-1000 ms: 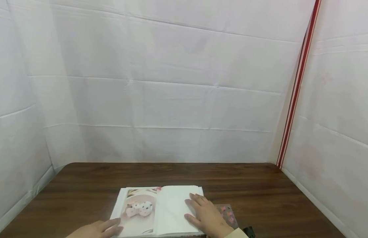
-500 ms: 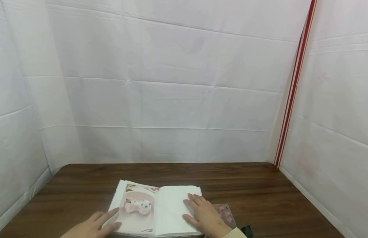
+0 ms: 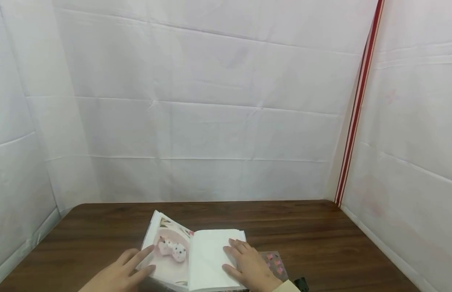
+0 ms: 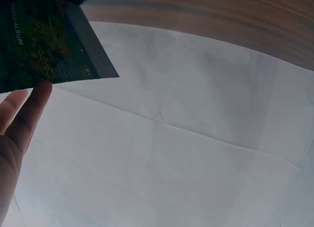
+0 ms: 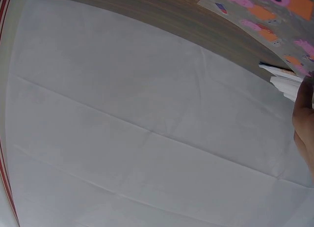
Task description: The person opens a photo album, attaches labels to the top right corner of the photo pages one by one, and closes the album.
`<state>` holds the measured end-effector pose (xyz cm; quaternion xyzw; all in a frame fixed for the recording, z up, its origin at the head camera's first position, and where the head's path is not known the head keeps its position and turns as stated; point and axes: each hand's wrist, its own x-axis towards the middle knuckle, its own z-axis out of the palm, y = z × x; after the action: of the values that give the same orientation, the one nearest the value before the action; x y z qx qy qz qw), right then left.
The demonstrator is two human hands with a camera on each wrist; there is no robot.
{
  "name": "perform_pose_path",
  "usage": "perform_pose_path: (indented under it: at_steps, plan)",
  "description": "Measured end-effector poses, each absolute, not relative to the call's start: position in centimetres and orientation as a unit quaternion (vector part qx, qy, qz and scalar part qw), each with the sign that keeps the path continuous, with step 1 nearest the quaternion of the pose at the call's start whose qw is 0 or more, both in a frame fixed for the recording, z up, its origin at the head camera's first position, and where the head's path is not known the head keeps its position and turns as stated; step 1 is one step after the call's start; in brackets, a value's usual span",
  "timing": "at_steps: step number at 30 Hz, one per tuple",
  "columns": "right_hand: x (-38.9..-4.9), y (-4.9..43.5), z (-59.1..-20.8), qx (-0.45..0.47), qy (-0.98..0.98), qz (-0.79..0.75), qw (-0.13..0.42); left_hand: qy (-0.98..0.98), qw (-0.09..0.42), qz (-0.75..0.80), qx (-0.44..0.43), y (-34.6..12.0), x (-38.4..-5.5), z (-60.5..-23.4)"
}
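A photo album (image 3: pixel 207 259) lies open on the table, a picture of two white spotted toy-like figures on its left side and a blank white page on its right. My left hand (image 3: pixel 120 269) grips the left edge of the album, whose left side is tilted up off the table. From the left wrist, the dark green outer cover (image 4: pixel 49 45) shows the words "PHOTO ALBUM", with fingers (image 4: pixel 37 106) at its edge. My right hand (image 3: pixel 249 265) rests flat on the blank page, fingers spread. In the right wrist view only part of that hand (image 5: pixel 305 119) shows.
Beside the album, partly behind my right wrist, is a clear sheet (image 3: pixel 274 261) with pink and orange cartoon figures. A small black object (image 3: pixel 301 284) sits by the right sleeve. White cloth (image 3: pixel 211 121) walls surround the brown wooden table (image 3: pixel 302 227).
My left hand has lifted the album's left side from lying flat to a tilt, its far corner rising. The right hand stays on the blank page. The head view has shifted slightly.
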<state>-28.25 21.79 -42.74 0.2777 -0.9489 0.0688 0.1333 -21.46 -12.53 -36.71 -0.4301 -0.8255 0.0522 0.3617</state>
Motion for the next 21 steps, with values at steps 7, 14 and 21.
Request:
perform_pose_path:
  at_steps: [7, 14, 21]
  plan:
    - [-28.2, 21.8, -42.8, 0.281, -0.947, 0.072, 0.14, -0.823, 0.394, 0.012, -0.409, -10.1, -21.1, -35.8]
    - [-28.3, 21.9, -43.2, 0.302, -0.934, 0.078, 0.176, -0.811, 0.42, -0.027, -0.407, -7.4, -21.1, -35.8]
    - [-28.5, 21.7, -43.5, 0.304, -0.933, 0.086, 0.175, -0.808, 0.414, -0.039, -0.418, -5.1, -21.4, -36.1]
